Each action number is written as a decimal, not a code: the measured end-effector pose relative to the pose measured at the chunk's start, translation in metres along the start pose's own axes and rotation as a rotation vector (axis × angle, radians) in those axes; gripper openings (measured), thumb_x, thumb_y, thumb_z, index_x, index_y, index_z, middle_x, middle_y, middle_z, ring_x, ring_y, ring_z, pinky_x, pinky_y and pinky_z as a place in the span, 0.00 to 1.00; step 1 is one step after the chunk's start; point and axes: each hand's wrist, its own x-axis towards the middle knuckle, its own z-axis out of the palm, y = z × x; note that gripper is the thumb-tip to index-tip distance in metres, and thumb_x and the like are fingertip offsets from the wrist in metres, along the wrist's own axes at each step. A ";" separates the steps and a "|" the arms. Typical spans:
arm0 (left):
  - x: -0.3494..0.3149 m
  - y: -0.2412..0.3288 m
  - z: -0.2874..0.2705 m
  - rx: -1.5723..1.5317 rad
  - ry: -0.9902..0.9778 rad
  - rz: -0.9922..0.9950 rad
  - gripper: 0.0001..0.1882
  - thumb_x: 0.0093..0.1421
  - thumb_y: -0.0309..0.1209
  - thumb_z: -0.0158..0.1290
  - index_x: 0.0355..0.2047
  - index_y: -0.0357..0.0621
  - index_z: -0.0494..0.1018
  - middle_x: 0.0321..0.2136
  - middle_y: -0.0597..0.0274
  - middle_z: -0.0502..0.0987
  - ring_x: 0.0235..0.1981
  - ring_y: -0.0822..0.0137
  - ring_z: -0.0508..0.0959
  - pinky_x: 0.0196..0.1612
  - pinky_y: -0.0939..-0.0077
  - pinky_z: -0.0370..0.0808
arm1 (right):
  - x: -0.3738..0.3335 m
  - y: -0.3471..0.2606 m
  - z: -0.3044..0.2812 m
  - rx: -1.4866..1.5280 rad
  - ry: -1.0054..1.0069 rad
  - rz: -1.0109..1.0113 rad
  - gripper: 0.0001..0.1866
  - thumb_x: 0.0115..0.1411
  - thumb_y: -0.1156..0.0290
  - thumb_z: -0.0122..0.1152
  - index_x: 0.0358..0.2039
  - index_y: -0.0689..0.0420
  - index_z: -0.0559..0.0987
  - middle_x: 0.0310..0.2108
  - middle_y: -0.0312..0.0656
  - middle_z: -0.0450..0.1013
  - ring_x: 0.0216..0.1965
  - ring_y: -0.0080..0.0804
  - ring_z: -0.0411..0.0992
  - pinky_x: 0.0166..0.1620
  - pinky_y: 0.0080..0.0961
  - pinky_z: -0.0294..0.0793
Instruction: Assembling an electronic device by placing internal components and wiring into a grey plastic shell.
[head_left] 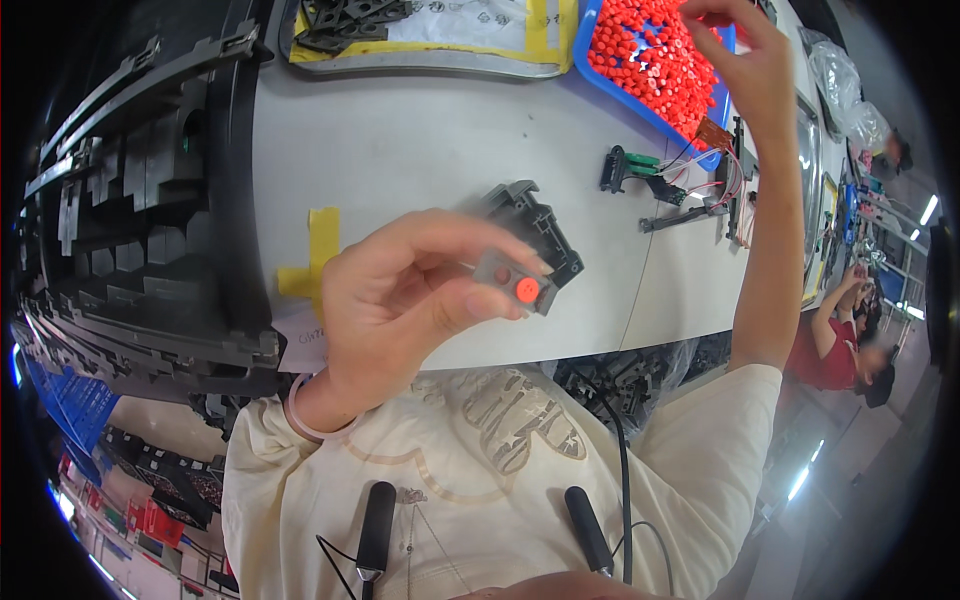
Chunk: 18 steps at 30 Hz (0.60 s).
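Workshop floor, lights and a co-worker in a red top (pixel 825 350) off to the right; white table (pixel 420 140) across the middle; dark rack of black plastic parts (pixel 150 180) fills the left side; tray with yellow-taped edges (pixel 430 68) at the top, black pieces (pixel 345 25) piled in its left part; yellow tape (pixel 322 245) stuck on the table just beyond the left wrist.

Left hand (pixel 395 285) pinches a small grey holder (pixel 490 268) between thumb and fingers, grip closed on it, well above the table's near edge; one red button (pixel 526 290) sits in the holder, a dark round spot beside it; black plastic housing (pixel 548 235) right behind the fingertips, cannot tell if they touch.

Right hand (pixel 745 45) reaches over the blue tray (pixel 622 106) at upper right, thumb and finger bent above a heap of red buttons (pixel 645 55); cannot tell if anything is caught between them; wires (pixel 738 190) and a green-and-black part (pixel 640 162) lie on the table just below that tray; more black parts (pixel 635 385) under the near edge, by the person's cream shirt (pixel 430 490).
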 end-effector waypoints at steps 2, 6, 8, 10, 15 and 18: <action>-0.001 0.000 0.001 -0.001 0.021 -0.014 0.12 0.58 0.19 0.55 0.42 0.27 0.71 0.39 0.48 0.78 0.35 0.68 0.79 0.37 0.77 0.77 | -0.009 -0.016 -0.005 -0.119 0.100 -0.043 0.06 0.45 0.82 0.60 0.27 0.64 0.78 0.28 0.40 0.75 0.31 0.27 0.72 0.35 0.22 0.70; 0.000 -0.003 0.001 0.005 0.017 -0.011 0.12 0.57 0.18 0.55 0.42 0.27 0.71 0.39 0.49 0.78 0.33 0.69 0.79 0.36 0.77 0.78 | -0.023 -0.069 -0.014 0.344 -0.012 0.134 0.11 0.53 0.82 0.61 0.38 0.62 0.80 0.38 0.46 0.76 0.43 0.31 0.73 0.44 0.21 0.72; 0.000 -0.003 0.002 -0.029 0.028 -0.004 0.12 0.57 0.17 0.55 0.42 0.27 0.72 0.38 0.49 0.78 0.32 0.69 0.78 0.36 0.77 0.78 | -0.045 -0.104 -0.007 0.438 -0.088 0.013 0.12 0.49 0.86 0.60 0.36 0.64 0.80 0.36 0.50 0.75 0.38 0.35 0.74 0.38 0.23 0.74; -0.001 -0.003 0.003 -0.010 0.038 -0.014 0.11 0.57 0.17 0.55 0.41 0.27 0.72 0.36 0.50 0.78 0.32 0.70 0.78 0.36 0.77 0.78 | -0.062 -0.130 0.006 0.570 -0.211 -0.180 0.13 0.44 0.89 0.60 0.33 0.66 0.80 0.34 0.52 0.75 0.33 0.36 0.75 0.33 0.23 0.74; -0.004 0.002 0.004 0.081 0.052 -0.053 0.14 0.58 0.27 0.58 0.39 0.28 0.72 0.32 0.51 0.79 0.30 0.64 0.81 0.34 0.74 0.79 | -0.079 -0.154 0.029 0.356 0.008 -0.238 0.14 0.36 0.90 0.64 0.28 0.66 0.79 0.28 0.49 0.76 0.27 0.35 0.74 0.28 0.23 0.73; -0.004 -0.001 0.005 0.082 0.072 -0.052 0.15 0.57 0.29 0.59 0.39 0.29 0.72 0.32 0.52 0.79 0.33 0.67 0.80 0.36 0.77 0.78 | -0.083 -0.159 0.030 0.249 0.092 -0.364 0.16 0.36 0.89 0.65 0.29 0.67 0.78 0.27 0.49 0.77 0.26 0.35 0.74 0.27 0.23 0.73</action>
